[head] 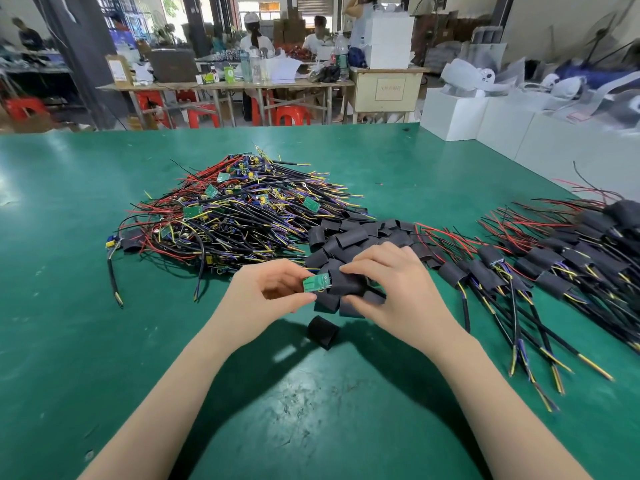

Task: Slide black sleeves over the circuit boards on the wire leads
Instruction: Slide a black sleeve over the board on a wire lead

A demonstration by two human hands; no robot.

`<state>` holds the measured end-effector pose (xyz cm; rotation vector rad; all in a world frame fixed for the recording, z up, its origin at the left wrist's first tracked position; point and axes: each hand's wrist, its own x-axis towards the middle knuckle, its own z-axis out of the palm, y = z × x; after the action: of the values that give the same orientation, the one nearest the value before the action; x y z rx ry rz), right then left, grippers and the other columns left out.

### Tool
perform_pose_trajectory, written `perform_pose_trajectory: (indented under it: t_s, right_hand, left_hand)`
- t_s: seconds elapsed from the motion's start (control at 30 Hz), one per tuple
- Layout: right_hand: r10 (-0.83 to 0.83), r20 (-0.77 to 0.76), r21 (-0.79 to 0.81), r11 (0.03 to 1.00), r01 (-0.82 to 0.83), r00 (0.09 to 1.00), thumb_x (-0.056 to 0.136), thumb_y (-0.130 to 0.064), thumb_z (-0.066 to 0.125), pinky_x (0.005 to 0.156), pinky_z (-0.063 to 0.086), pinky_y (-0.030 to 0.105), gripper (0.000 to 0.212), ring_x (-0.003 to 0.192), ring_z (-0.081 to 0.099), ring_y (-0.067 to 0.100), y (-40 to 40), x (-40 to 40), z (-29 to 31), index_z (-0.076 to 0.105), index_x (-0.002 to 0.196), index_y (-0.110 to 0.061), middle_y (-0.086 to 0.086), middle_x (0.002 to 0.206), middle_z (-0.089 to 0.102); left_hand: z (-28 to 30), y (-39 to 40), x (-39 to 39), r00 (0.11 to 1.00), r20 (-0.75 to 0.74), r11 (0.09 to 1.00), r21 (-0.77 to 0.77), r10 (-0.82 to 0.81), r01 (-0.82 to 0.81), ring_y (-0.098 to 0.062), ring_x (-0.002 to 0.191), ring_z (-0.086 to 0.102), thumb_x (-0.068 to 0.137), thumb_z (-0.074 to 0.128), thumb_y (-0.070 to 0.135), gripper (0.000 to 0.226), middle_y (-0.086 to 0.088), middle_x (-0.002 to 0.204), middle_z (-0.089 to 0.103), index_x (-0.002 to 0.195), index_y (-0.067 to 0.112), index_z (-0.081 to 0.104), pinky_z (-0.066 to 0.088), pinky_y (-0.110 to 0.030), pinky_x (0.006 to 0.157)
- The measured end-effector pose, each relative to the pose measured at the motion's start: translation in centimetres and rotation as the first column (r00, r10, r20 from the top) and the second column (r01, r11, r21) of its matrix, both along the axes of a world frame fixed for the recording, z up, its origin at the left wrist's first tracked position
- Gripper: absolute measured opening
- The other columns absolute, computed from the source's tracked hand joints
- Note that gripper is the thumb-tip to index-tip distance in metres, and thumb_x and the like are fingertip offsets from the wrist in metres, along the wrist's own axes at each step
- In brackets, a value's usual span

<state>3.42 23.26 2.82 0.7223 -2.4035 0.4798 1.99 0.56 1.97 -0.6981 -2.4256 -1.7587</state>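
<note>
Green table (104, 341) lies bare near its front edge; left grip (266, 296) pinches board (316, 283), right grip (391, 289) sleeve (346, 282)

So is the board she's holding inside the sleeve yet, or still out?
Mostly out. The green circuit board shows bare between the left hand and the black sleeve gripped by the right hand; only its right end meets the sleeve's mouth.

Green table mat (86, 306) covers the near work surface, scuffed in spots. Far side: a long wooden table (221, 86) crowded with bottles (254, 65), papers and a brown carton (119, 69). Red plastic stools (292, 115) stand under it. Two people sit behind that table (254, 36); another stands to their right. White boxes (453, 114) line the right edge, heaped with clear plastic bags (485, 76). A dark pillar (86, 57) rises far left.
</note>
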Motion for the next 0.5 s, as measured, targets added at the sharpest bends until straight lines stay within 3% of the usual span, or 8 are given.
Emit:
perform_pose_trajectory:
  t_s: [0.13, 0.33, 0.5]
  right_hand:
    - [0.032, 0.064, -0.023, 0.999, -0.031, 0.997, 0.070, -0.024, 0.080, 0.070, 0.040, 0.037, 0.032, 0.086, 0.056, 0.021, 0.11, 0.05, 0.03, 0.070, 0.100, -0.018, -0.005, 0.095, 0.064]
    - [0.077, 0.189, -0.176, 0.983, -0.043, 0.979, 0.067, -0.029, 0.084, 0.076, 0.040, 0.034, 0.030, 0.083, 0.054, 0.007, -0.07, 0.21, 0.10, 0.071, 0.092, -0.022, -0.011, 0.090, 0.062]
    - [0.093, 0.221, -0.202, 0.978, -0.048, 0.971, 0.065, -0.027, 0.085, 0.075, 0.035, 0.026, 0.030, 0.079, 0.053, -0.001, -0.07, 0.14, -0.05, 0.070, 0.091, -0.021, -0.014, 0.088, 0.060]
  left_hand:
    - [0.08, 0.04, 0.08, 0.994, -0.103, 0.995, -0.085, 0.037, -0.046, -0.012, 0.064, 0.062, 0.075, 0.079, 0.000, 0.025, -0.003, 0.075, 0.071, 0.096, 0.012, 0.074, 0.050, -0.021, 0.063]
    - [0.46, -0.12, 0.22, 0.954, -0.294, 0.976, -0.183, 0.057, -0.115, -0.012, 0.063, 0.053, 0.073, 0.082, 0.002, 0.029, 0.004, 0.071, 0.064, 0.099, 0.013, 0.076, 0.043, -0.018, 0.061]
    - [0.45, -0.43, 0.16, 0.959, -0.281, 0.975, -0.202, 0.035, -0.095, -0.009, 0.063, 0.053, 0.073, 0.083, 0.007, 0.026, 0.004, 0.071, 0.064, 0.098, 0.012, 0.075, 0.043, -0.019, 0.061]
